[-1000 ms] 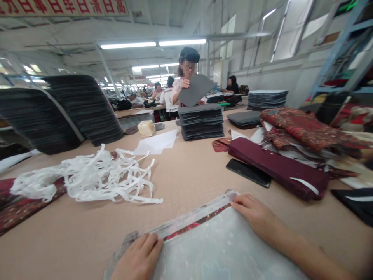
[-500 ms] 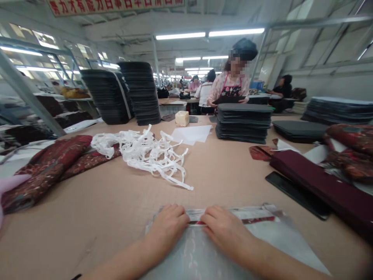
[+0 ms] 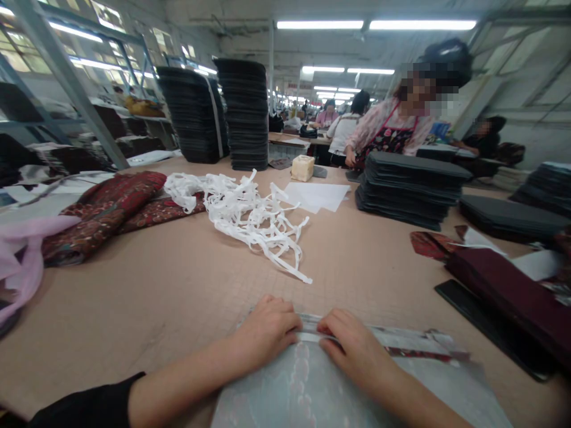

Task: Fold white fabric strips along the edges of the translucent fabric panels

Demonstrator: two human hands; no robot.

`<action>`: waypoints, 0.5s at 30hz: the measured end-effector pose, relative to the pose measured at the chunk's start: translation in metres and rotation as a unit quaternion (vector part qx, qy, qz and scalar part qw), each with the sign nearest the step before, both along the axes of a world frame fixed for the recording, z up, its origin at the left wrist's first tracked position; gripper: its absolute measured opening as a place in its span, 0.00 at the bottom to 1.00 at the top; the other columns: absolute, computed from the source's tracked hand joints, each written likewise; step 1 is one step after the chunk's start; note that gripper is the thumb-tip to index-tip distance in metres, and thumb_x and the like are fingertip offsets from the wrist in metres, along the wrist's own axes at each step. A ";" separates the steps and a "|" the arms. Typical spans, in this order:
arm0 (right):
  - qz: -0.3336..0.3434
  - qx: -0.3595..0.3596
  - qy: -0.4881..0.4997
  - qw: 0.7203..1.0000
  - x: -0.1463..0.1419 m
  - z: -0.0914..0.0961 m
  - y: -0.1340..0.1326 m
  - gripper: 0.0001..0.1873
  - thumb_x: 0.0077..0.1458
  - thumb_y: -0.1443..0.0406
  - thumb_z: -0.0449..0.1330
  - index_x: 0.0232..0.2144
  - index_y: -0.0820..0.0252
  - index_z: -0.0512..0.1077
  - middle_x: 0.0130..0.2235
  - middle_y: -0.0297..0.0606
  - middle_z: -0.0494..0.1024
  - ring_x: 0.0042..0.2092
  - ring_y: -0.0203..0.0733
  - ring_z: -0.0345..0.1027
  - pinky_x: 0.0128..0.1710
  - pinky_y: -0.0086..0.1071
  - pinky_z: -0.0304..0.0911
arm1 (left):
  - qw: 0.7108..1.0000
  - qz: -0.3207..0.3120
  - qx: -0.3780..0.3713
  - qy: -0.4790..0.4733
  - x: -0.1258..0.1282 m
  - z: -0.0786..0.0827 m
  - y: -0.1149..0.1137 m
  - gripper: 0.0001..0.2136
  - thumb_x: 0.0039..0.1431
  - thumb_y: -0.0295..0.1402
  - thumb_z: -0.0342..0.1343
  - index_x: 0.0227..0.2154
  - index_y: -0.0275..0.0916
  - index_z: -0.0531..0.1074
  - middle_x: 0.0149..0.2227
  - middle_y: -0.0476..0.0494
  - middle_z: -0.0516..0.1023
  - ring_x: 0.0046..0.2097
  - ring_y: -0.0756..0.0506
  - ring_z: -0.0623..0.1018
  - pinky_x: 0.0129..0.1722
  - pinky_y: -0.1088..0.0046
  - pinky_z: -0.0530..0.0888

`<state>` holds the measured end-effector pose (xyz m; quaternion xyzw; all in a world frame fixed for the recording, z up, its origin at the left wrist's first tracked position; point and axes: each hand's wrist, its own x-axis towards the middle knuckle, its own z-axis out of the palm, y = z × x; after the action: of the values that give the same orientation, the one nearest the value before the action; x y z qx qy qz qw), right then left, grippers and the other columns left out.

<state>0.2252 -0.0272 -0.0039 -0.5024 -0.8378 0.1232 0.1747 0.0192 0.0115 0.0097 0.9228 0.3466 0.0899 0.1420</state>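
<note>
A pale grey cloth piece (image 3: pixel 303 386), with a faint print showing through, lies flat at the table's near edge. Along its far edge runs a narrow white strip (image 3: pixel 310 337), seen in the small gap between my hands. My left hand (image 3: pixel 270 327) has its fingers curled over that edge, thumb against the strip. On the other side, my right hand (image 3: pixel 350 339) pinches the strip between thumb and fingers. To its right, a dark red patterned strip (image 3: pixel 419 354) shows along the same edge. The undersides of the fingers are hidden.
Beyond my hands lies a tangle of white tape (image 3: pixel 254 220). A rolled patterned cloth (image 3: pixel 107 208) is at left, a black phone (image 3: pixel 491 330) and maroon bundle (image 3: pixel 499 279) at right. Behind stand dark panel stacks (image 3: pixel 410 190) and a yellowish block (image 3: pixel 302 168). A person (image 3: pixel 392 131) leans at the far side.
My view has tilted down and turned left. Between my hands a white strip now shows where red pattern showed before. The person across has leaned over, and the dark panel they held is out of sight.
</note>
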 end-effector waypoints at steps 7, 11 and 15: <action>0.124 0.133 -0.078 0.980 -0.008 -0.006 -0.007 0.07 0.57 0.73 0.51 0.34 0.62 0.68 0.33 0.39 0.70 0.35 0.43 0.62 0.36 0.36 0.60 | 0.990 -0.096 0.103 0.004 -0.004 -0.003 0.000 0.07 0.62 0.30 0.50 0.29 0.40 0.72 0.30 0.50 0.73 0.35 0.48 0.70 0.41 0.67 0.60; 0.160 0.196 -0.100 0.962 0.020 0.000 -0.018 0.15 0.61 0.73 0.43 0.41 0.67 0.68 0.37 0.45 0.73 0.38 0.45 0.64 0.39 0.38 0.62 | 0.977 -0.130 0.163 0.038 -0.015 0.001 -0.007 0.07 0.63 0.28 0.46 0.32 0.38 0.70 0.31 0.48 0.72 0.36 0.47 0.68 0.49 0.61 0.59; 0.136 0.241 -0.128 0.952 0.091 -0.013 -0.043 0.19 0.60 0.72 0.43 0.50 0.62 0.66 0.43 0.43 0.74 0.45 0.46 0.66 0.42 0.36 0.62 | 0.974 -0.109 0.191 0.062 -0.032 0.005 -0.015 0.09 0.63 0.24 0.44 0.35 0.37 0.69 0.33 0.47 0.72 0.37 0.47 0.68 0.55 0.56 0.55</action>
<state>0.3162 -0.0701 -0.0165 -0.3386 -0.9181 -0.1252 0.1638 -0.0129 -0.0035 0.0143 0.9688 0.2286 0.0813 -0.0499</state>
